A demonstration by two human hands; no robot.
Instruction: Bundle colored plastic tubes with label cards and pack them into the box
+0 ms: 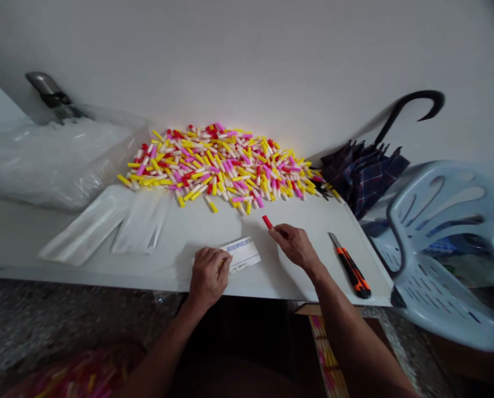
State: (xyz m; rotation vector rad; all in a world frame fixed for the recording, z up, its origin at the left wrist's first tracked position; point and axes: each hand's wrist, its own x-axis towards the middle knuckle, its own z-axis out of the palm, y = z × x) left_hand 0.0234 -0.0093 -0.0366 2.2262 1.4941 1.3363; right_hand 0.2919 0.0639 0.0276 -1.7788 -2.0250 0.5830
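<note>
My left hand (209,278): curled, fingers on the edge of a white printed paper card (242,254), lower centre of frame.
My right hand (295,247): pinching a short red plastic tube (267,221) at the fingertips.
Upper centre: heap of red, pink, yellow and white plastic tubes (217,163) on a white table (197,224).
Right of my right hand: orange-and-black utility knife (352,265).

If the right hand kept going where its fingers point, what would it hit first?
From the right hand, probably the heap of small yellow, white, pink and red plastic tubes; depth is unclear.
</note>
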